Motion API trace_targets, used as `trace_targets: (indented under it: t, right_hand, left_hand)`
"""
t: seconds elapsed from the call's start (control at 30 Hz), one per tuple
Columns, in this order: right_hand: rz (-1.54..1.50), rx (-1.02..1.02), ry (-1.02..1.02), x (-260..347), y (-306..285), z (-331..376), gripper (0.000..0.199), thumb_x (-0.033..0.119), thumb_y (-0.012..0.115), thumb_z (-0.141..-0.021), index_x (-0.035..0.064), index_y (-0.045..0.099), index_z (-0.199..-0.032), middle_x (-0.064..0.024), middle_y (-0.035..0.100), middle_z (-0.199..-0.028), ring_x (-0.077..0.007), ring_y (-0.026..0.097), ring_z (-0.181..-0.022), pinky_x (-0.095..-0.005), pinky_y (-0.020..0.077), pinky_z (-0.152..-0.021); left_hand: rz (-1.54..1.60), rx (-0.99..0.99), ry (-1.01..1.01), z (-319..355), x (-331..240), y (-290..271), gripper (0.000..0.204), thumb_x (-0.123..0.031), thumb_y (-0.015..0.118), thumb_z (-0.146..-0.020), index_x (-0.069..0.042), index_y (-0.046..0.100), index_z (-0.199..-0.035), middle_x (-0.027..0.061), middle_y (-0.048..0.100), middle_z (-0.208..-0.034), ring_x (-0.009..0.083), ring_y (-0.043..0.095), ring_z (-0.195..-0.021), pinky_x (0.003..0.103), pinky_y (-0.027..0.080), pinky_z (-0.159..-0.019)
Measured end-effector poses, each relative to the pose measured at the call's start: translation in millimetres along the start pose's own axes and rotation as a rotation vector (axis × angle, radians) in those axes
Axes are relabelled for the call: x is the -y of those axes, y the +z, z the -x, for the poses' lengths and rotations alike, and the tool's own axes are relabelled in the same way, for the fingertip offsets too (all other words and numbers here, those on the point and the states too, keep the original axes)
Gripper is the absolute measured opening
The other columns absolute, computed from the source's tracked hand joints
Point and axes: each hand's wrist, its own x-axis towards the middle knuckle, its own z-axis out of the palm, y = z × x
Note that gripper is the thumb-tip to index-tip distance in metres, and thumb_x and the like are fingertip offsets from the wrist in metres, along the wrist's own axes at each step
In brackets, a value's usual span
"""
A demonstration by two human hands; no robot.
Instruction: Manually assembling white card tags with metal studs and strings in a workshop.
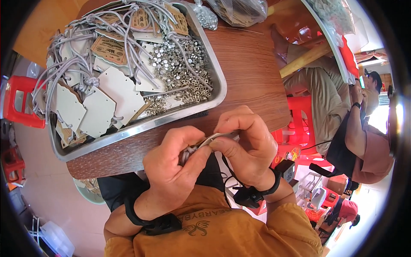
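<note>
Just in front of the table edge, both my hands pinch a small tag with grey cord, seen nearly edge-on and partly hidden by the fingers. My left hand is closed around its left side, where the bunched cord shows. The thumb and fingers of my right hand grip the other end. Beyond them lies a metal tray, heaped with white tags, brown printed tags and tangled grey cords. Loose metal snap pieces fill the tray's right part.
The tray stands on a wooden table. Clear plastic bags lie at its far edge. A red stool is at the left, and a pale green basin sits below the table. Another person sits at the right.
</note>
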Motion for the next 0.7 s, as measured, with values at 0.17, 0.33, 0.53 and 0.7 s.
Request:
trace_targets:
  t: [0.17, 0.33, 0.53, 0.7]
  right_hand:
    - [0.048, 0.044, -0.053, 7.5, -5.3, -0.5, 0.024, -0.001, 0.078, -0.081, 0.0006, 0.063, -0.099, -0.0131, 0.065, -0.096, -0.0263, 0.06, -0.081, -0.033, 0.0493, -0.068]
    - [0.211, 0.125, -0.273, 11.0, -10.2, -0.4, 0.022, 0.003, 0.075, -0.083, 0.0011, 0.062, -0.101, -0.0134, 0.066, -0.098, -0.03, 0.06, -0.082, -0.0393, 0.047, -0.073]
    - [0.225, 0.101, -0.336, 12.8, -6.6, 4.5, 0.024, -0.001, 0.072, -0.083, 0.0022, 0.06, -0.104, -0.0131, 0.066, -0.099, -0.029, 0.061, -0.083, -0.0396, 0.0471, -0.075]
    - [0.214, 0.093, -0.337, 12.8, -5.7, 7.7, 0.025, -0.004, 0.072, -0.082, 0.0021, 0.06, -0.103, -0.0134, 0.065, -0.099, -0.0293, 0.06, -0.082, -0.0388, 0.0477, -0.074]
  left_hand:
    - [-0.347, 0.025, 0.328, -3.0, -9.7, -3.9, 0.022, 0.003, 0.073, -0.081, 0.001, 0.067, -0.102, 0.0101, 0.071, -0.088, 0.0213, 0.062, -0.06, 0.027, 0.051, -0.056]
    - [-0.518, 0.022, 0.708, -4.4, -5.7, -7.9, 0.022, 0.004, 0.071, -0.078, 0.009, 0.064, -0.098, 0.02, 0.07, -0.092, 0.0254, 0.065, -0.063, 0.03, 0.052, -0.052]
    - [-0.619, -0.05, 0.931, -3.9, -4.9, -4.3, 0.02, 0.001, 0.068, -0.08, 0.013, 0.063, -0.096, 0.0271, 0.068, -0.085, 0.0262, 0.065, -0.062, 0.028, 0.051, -0.047]
    - [-0.644, -0.066, 0.965, -1.5, -7.1, -2.3, 0.02, 0.002, 0.068, -0.079, 0.012, 0.063, -0.095, 0.0264, 0.068, -0.082, 0.0254, 0.064, -0.06, 0.027, 0.051, -0.047]
